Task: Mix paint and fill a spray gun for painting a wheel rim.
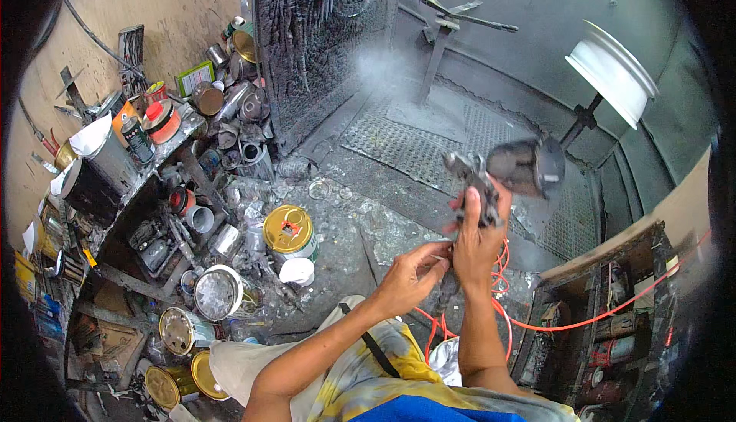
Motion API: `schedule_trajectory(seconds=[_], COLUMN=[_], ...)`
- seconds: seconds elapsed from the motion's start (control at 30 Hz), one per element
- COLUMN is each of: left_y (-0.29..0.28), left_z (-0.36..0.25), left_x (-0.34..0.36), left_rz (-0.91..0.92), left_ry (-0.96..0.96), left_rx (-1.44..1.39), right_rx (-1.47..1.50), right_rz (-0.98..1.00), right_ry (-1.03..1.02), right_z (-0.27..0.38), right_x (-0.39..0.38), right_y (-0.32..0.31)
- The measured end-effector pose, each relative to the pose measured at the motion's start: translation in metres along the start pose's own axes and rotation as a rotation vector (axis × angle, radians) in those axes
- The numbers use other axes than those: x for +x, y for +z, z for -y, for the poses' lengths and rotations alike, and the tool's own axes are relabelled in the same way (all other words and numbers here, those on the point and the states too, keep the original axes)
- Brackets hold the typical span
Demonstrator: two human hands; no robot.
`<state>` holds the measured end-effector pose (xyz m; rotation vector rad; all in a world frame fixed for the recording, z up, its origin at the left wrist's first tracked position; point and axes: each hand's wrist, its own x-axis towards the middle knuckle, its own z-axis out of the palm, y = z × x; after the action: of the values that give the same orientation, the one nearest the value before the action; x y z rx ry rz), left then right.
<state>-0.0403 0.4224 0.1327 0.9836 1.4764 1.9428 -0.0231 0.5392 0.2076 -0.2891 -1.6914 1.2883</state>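
Note:
My right hand is wrapped round the handle of a spray gun, which is slightly blurred. A dark paint cup sticks out from the gun's right side. Pale mist hangs ahead of the gun, beside a black-crusted panel. My left hand is closed in a pinch just below and left of the gun's handle. What its fingertips hold, if anything, cannot be made out. An orange-red coiled hose hangs below my right hand. To the far right, a white wheel rim sits tilted on a dark stand.
A crusted panel stands ahead. Perforated metal plates cover the floor near an upright stand. Several paint cans, including a gold-lidded can, crowd the left floor. A cluttered shelf runs along the left; another rack stands right.

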Motion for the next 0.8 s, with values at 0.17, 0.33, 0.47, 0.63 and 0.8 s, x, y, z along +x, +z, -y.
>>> schedule_trajectory(seconds=[0.17, 0.33, 0.47, 0.63, 0.8], left_y=[-0.029, -0.083, -0.120, -0.134, -0.146], left_z=[-0.029, -0.034, -0.006, 0.012, 0.017], left_x=[-0.008, -0.048, -0.080, -0.096, -0.096], left_rz=[-0.036, -0.057, -0.145, -0.264, -0.253], left_ry=[0.085, -0.073, -0.193, -0.301, -0.319], left_rx=[0.238, 0.419, 0.400, 0.267, 0.408], right_rx=[-0.020, 0.124, 0.062, 0.012, 0.091], right_rz=[0.169, 0.192, 0.163, 0.177, 0.179], right_ry=[-0.001, -0.102, -0.096, -0.105, -0.126], right_z=[-0.013, -0.047, -0.060, -0.066, -0.063], right_x=[0.083, 0.180, 0.246, 0.285, 0.294], right_y=[0.037, 0.115, 0.174, 0.225, 0.244])
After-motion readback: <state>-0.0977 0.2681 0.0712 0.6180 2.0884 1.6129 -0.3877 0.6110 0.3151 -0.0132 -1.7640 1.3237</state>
